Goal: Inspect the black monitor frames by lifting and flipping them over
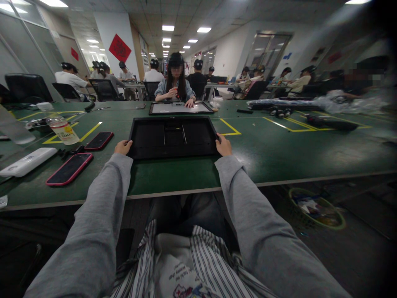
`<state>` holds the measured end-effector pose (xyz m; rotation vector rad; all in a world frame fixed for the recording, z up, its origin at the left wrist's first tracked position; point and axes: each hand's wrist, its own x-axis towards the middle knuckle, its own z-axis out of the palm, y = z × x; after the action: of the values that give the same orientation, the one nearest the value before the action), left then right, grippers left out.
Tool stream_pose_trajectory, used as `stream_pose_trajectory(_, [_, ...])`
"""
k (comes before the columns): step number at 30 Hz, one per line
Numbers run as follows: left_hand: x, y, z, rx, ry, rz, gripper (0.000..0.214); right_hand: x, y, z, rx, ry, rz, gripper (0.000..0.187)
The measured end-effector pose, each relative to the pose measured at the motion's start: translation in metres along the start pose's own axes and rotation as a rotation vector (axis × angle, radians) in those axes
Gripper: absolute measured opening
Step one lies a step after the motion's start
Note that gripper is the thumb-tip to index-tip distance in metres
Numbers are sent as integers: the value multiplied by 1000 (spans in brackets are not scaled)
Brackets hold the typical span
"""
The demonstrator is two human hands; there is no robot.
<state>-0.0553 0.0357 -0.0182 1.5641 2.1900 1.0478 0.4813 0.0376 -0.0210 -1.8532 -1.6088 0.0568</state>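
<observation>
Grasping a black rectangular casing (174,142) by its two short sides, the left hand (123,147) and right hand (223,145) hold it near the middle of the green table's (170,178) near edge, with a bare strip in front; its recessed face and two thin inner rails (184,135) show, but whether its underside rests fully on the surface I cannot tell; the step in hand seems to be steadying or placing the casing, and any shift from here would call for both hands to move together so that it does not twist; two red-rimmed smartphones (99,141) lie toward the table's near left corner, apart from the left hand; at the far edge, a co-worker (177,85) bends over a framed panel (181,108).
</observation>
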Motion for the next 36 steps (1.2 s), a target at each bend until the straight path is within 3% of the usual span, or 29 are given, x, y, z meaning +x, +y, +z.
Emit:
stream_pose_trajectory(10, [-20, 13, -6, 285, 1, 96, 41, -1, 0, 1, -39, -19, 12, 58])
stream_pose_trajectory(16, [-29, 25, -14, 332, 37, 104, 45, -2, -3, -2, -59, 2, -6, 55])
stream_pose_trajectory(19, [-40, 38, -22, 249, 198, 215, 48, -4, -10, -11, -39, 128, -72, 56])
stream_pose_trajectory(23, [-56, 54, -35, 123, 439, 364, 55, -11, -23, -28, 14, 410, -139, 59])
stream_pose_trajectory(27, [-62, 58, -38, 101, 460, 401, 57, -16, -30, -35, 103, 571, -174, 57])
stream_pose_trajectory(31, [-55, 53, -29, 220, 412, 325, 56, -12, -24, -25, 75, 477, -184, 55])
stream_pose_trajectory(36, [-45, 45, -22, 412, 195, 207, 50, -3, -10, -7, -4, 243, -116, 54])
